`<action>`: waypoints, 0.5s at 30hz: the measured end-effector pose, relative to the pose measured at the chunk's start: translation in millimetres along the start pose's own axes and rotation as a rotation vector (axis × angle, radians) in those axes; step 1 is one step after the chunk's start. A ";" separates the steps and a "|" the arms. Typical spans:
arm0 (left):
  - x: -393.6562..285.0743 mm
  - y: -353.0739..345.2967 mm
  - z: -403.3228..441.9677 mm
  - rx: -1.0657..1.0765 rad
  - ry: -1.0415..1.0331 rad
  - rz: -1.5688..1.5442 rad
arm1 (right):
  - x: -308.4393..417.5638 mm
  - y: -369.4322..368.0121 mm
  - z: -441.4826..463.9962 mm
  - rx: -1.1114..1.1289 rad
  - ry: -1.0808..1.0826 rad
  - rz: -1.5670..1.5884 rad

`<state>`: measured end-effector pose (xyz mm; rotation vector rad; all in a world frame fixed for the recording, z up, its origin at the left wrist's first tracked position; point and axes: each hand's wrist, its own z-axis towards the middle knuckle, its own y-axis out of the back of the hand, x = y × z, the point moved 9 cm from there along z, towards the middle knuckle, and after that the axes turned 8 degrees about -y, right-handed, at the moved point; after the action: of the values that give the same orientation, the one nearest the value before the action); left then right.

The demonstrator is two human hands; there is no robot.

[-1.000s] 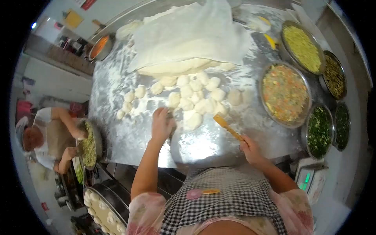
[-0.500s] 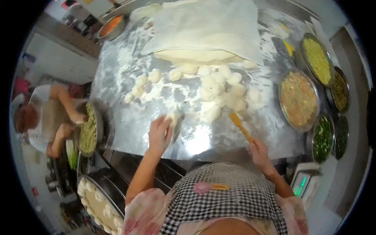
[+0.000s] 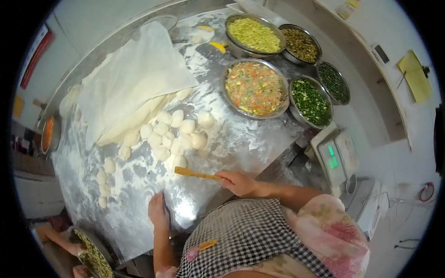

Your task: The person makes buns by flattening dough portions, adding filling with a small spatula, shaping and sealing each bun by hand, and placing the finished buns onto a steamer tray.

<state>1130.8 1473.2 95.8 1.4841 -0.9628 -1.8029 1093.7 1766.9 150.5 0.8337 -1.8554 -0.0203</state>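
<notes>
My right hand [image 3: 238, 183] grips the handle of a flat wooden spatula [image 3: 197, 173], whose blade points left, just below the dough balls. My left hand [image 3: 159, 214] is at the near part of the floured metal table [image 3: 139, 231], fingers stretched out, with nothing visible in it. A cluster of round, pale dough balls [image 3: 162, 141] lies beyond the spatula. A few more dough balls [image 3: 104, 190] form a loose row to the left. Behind them a white cloth [image 3: 134, 69] covers a large mass of dough [image 3: 134, 123].
Bowls on the right hold orange-flecked filling [image 3: 256, 88], pale green shreds [image 3: 255, 36], chopped greens [image 3: 310, 102] and brown filling [image 3: 299, 44]. A digital scale [image 3: 336, 157] stands at the right. Another person's hand [image 3: 69, 248] reaches into a filling bowl [image 3: 95, 257] at lower left.
My view has swung to the right, bringing the bowls and scale further in. My left hand has drawn back from a patch of flour or dough. The spatula stays in my right hand.
</notes>
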 end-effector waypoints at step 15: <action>-22.1 2.7 27.1 0.111 0.043 0.420 | -24.1 7.8 -16.1 -0.075 -0.017 0.107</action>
<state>1108.4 1494.0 113.0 1.2621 -1.2625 -1.4292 1107.7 1791.7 141.2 0.6834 -1.9012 -0.0298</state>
